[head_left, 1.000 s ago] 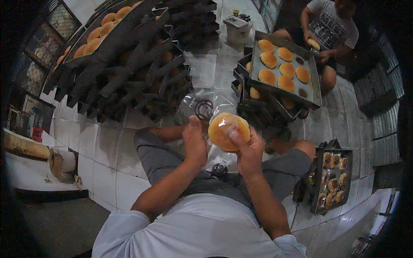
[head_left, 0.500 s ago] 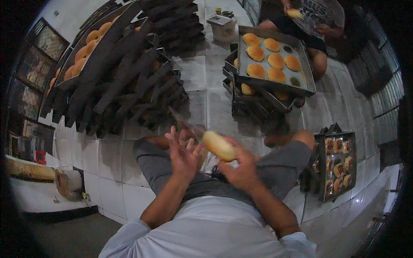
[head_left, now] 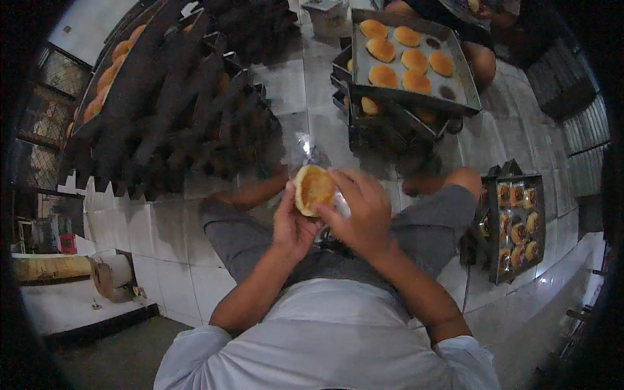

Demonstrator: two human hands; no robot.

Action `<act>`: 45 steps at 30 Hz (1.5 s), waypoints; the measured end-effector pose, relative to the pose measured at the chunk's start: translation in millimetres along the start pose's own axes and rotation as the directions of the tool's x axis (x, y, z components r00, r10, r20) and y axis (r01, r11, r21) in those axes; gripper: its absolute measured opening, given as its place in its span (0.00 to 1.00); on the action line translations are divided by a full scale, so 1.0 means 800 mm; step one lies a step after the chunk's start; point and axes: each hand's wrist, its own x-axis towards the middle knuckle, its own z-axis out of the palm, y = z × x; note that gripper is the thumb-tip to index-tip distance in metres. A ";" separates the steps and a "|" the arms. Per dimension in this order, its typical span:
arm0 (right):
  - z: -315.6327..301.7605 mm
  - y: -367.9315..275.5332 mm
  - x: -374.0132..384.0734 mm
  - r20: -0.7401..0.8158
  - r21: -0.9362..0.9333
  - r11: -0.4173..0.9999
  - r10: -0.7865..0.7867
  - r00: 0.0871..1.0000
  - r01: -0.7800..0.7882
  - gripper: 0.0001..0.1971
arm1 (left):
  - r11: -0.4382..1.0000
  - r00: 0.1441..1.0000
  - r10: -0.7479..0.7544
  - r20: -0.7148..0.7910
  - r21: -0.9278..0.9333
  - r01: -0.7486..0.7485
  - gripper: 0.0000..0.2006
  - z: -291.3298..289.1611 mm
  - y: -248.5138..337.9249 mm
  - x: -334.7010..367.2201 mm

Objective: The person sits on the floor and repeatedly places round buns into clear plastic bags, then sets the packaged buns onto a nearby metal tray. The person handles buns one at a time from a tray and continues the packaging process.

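Between my two hands, over my lap, is a round bun point(head_left: 314, 189) with a browned face turned up toward me. My left hand point(head_left: 296, 227) grips its left edge, thumb up along the side. The fingers of my right hand point(head_left: 363, 207) are closed on its right and lower edge. A clear plastic bag point(head_left: 308, 148) shines just beyond the bun; whether the bun is partly inside it I cannot tell. Something shiny lies on my lap below my hands, mostly covered by them.
Ahead to the right, a metal tray point(head_left: 463, 97) of golden buns tops a stack of trays. Many dark trays point(head_left: 169, 117) are piled at left, some holding buns. A tray of wrapped buns point(head_left: 517, 227) stands at right. Another person point(head_left: 481, 62) sits beyond the stack.
My left hand, spread and apart from the bun before, has closed on it. The bun has turned from its pale side to its browned face. My view has shifted slightly.
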 end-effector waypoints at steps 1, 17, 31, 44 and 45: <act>-0.002 0.007 0.003 -0.167 -0.087 0.995 -0.062 0.984 0.048 0.15 | 0.999 0.999 -0.024 0.030 0.037 0.023 0.28 0.011 -0.002 -0.012; -0.008 0.086 -0.050 -0.198 -0.110 0.985 0.109 0.974 -0.133 0.06 | 0.211 0.908 0.370 0.196 0.934 -0.287 0.12 0.008 -0.018 -0.032; -0.071 0.002 -0.019 0.011 -0.103 0.958 -0.269 0.963 0.269 0.10 | 0.879 0.877 -0.476 0.063 0.041 0.474 0.39 -0.013 0.001 0.041; -0.121 -0.031 -0.076 -0.266 -0.090 0.989 0.089 0.960 -0.116 0.19 | 0.793 0.645 -0.353 0.678 -0.150 0.591 0.53 0.074 -0.037 0.032; -0.122 -0.046 -0.083 -0.221 0.005 0.996 0.086 0.972 -0.087 0.17 | 0.824 0.685 -0.325 0.653 -0.161 0.544 0.54 0.073 -0.034 0.032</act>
